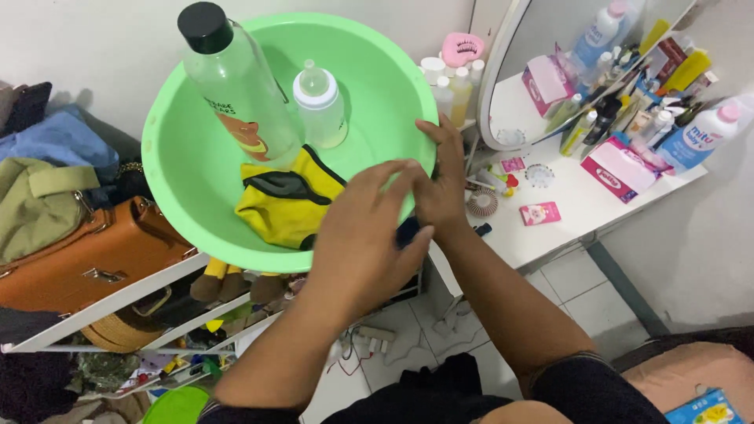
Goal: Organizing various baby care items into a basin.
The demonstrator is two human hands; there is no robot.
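A green plastic basin [196, 157] is held tilted toward the camera, and everything else sits around it. The right hand [441, 184] has its grip clamped on the basin's right rim, fingers hooked over the edge and thumb below. The left hand [363, 235] lies across the lower right rim, its fingers curled toward the right hand; a small dark blue object [408, 231] shows between the two hands, and I cannot tell which grip holds it or how firmly.

Inside the basin, left of the hands, lie a clear bottle with a black cap [236, 82], a small baby bottle with a white collar [320, 106] just beside it, and a yellow cloth with black trim [287, 200] at the lowest part, near the left hand's fingertips.

Left of the basin a brown leather bag [86, 259] rests on a white shelf [102, 310]. Right of the basin stand a white table [573, 204] crowded with toiletry bottles and a round mirror [503, 78].
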